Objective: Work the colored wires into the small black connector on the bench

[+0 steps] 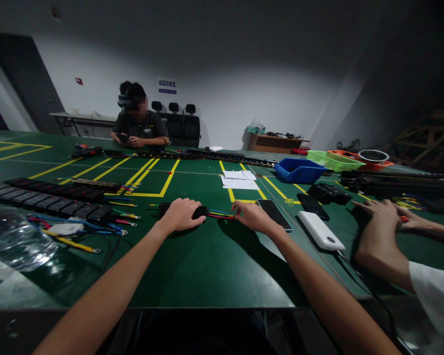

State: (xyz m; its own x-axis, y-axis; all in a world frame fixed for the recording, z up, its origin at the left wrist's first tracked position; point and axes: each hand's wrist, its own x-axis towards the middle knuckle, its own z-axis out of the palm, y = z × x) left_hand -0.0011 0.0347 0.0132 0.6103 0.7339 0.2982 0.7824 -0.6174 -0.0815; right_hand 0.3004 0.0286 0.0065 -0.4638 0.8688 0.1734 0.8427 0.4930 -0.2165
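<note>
My left hand (pixel 179 215) lies over a black rectangular part (pixel 200 212), its fingers wrapped around it near the middle of the green table. Red, yellow and blue cables (pixel 219 214) run out of the part's right end; more thin wires show to the left of my hand. At the far end of these cables, my right hand (pixel 253 215) is closed in a pinch on them, though the fingertips partly hide the ends. A dark-screened phone (pixel 276 214) lies just right of my right hand.
Rows of black modules (pixel 59 201) with ring-ended cables (pixel 85 245) and a clear plastic bottle (pixel 17 236) lie left. A white power bank (pixel 320 230), blue bin (pixel 299 169) and green basket (pixel 335 160) are right. A co-worker's arms (pixel 381 236) reach in there; another person (pixel 140 121) sits opposite.
</note>
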